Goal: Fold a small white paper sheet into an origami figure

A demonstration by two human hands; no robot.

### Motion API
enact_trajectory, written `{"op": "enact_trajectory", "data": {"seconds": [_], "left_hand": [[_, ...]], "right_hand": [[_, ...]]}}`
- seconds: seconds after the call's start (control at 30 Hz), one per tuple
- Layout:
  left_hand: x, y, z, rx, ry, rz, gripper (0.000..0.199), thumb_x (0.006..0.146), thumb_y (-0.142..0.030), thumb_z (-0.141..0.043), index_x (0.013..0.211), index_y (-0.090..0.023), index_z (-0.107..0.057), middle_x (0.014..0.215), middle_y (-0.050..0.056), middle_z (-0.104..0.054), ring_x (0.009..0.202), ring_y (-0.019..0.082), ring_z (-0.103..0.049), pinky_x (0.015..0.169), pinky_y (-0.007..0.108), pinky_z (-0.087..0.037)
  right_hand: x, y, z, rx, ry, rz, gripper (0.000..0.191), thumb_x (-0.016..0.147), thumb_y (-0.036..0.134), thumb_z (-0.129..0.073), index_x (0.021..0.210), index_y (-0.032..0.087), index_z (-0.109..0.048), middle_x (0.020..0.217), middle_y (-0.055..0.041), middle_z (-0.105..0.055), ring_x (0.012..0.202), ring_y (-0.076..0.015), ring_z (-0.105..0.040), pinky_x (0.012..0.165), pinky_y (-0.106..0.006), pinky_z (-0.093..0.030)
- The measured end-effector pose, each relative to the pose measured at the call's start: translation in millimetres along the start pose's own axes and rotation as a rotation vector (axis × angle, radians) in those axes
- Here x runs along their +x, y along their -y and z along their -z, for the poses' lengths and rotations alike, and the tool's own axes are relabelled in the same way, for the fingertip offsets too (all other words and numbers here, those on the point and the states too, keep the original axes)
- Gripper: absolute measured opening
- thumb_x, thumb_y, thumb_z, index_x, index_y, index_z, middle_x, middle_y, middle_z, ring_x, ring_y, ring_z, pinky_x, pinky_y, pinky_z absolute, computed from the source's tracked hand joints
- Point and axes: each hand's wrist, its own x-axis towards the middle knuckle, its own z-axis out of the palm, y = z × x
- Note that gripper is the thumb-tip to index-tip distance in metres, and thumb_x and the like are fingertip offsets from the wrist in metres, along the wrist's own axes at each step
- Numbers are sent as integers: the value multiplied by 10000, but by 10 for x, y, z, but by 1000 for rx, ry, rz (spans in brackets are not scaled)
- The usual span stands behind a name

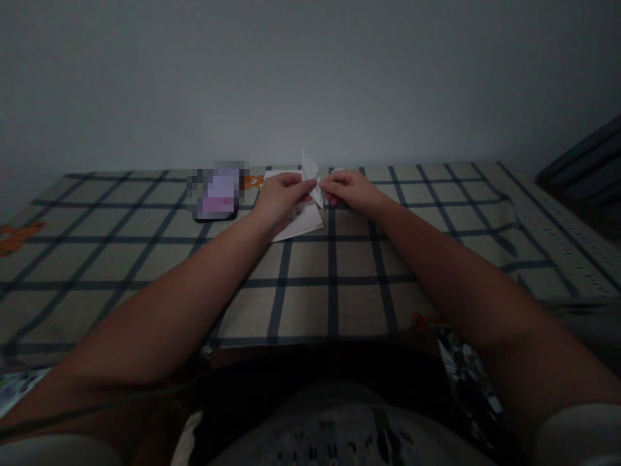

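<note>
A small folded piece of white paper [310,167] stands tilted between my two hands, above the table. My left hand [285,194] pinches its left side between thumb and fingers. On its right side my right hand [350,189] grips the lower edge with the fingertips. Under my left hand lies a white booklet or stack of sheets [303,223] with a faint printed picture; my hand and wrist hide much of it. A bit of something white shows behind my right hand, too covered to name.
A phone [220,192] with a lit, blurred screen lies left of my hands. The table is covered by a checked cloth [310,310] with orange bear prints. A plain grey wall [310,84] rises behind it. Something dark and slatted [585,168] stands at the right.
</note>
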Motion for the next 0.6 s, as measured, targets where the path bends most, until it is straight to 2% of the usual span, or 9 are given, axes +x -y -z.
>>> {"op": "enact_trajectory", "data": {"seconds": [0.1,0.23,0.4,0.6], "left_hand": [[32,24,6,15,-26,-30,239,700,-320,-878,745,-166,-701,703,37,-700,654,150,-633,602,261,-509],[46,40,2,10,-29,-30,219,725,-288,-865,747,-166,-684,693,25,-679,638,141,-625,625,271,-518],[10,-3,-24,-20,-16,48,179,723,-217,-840,703,-163,-670,657,5,-655,573,98,-573,570,222,-488],[-41,-40,-43,-6,7,131,232,703,-252,-866,688,-149,-659,611,-5,-615,529,77,-561,487,177,-405]], "right_hand": [[-20,32,3,-33,39,-3,271,913,383,-747,798,146,-686,645,14,-611,604,-95,-533,584,-228,-415],[-30,61,10,-75,21,3,261,910,347,-740,759,142,-682,636,8,-616,603,-97,-539,595,-238,-416],[-2,-15,29,-115,35,44,256,889,351,-742,758,140,-681,644,2,-627,609,-99,-548,604,-243,-415],[-1,-27,46,-156,44,85,262,876,382,-734,786,138,-698,661,-1,-635,630,-103,-547,616,-248,-413]]}}
